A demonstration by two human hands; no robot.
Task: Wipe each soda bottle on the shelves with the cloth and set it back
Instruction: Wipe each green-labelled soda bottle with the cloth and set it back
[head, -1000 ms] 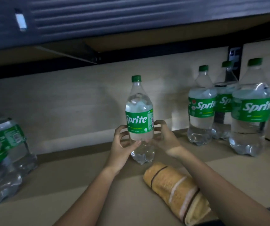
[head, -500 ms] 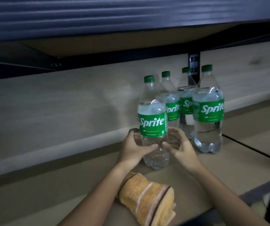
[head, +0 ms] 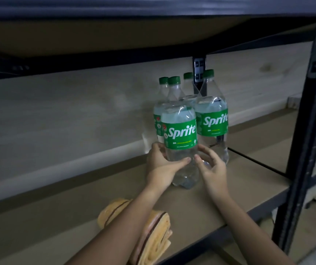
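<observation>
A clear Sprite bottle (head: 181,133) with a green label and cap stands upright on the brown shelf board (head: 67,217), at the front of a tight group. My left hand (head: 160,165) wraps its lower body from the left, thumb across the front. My right hand (head: 213,169) cups the same bottle from the right, thumb and fingertips touching it. Three more Sprite bottles stand close behind: one on the right (head: 213,121), one behind on the left (head: 157,111) and one at the back (head: 188,76). A folded orange striped cloth (head: 153,238) lies on the shelf under my left forearm.
A black metal upright (head: 306,150) rises at the right, near the shelf's front edge. The upper shelf (head: 115,35) hangs low over the bottle caps. A pale wooden back wall (head: 57,121) closes the rear. Bare shelf board stretches to the left.
Both hands carried the bottle to the right, up against the group of three. The view swung right with them, so the bottles at the far left dropped out of sight.
</observation>
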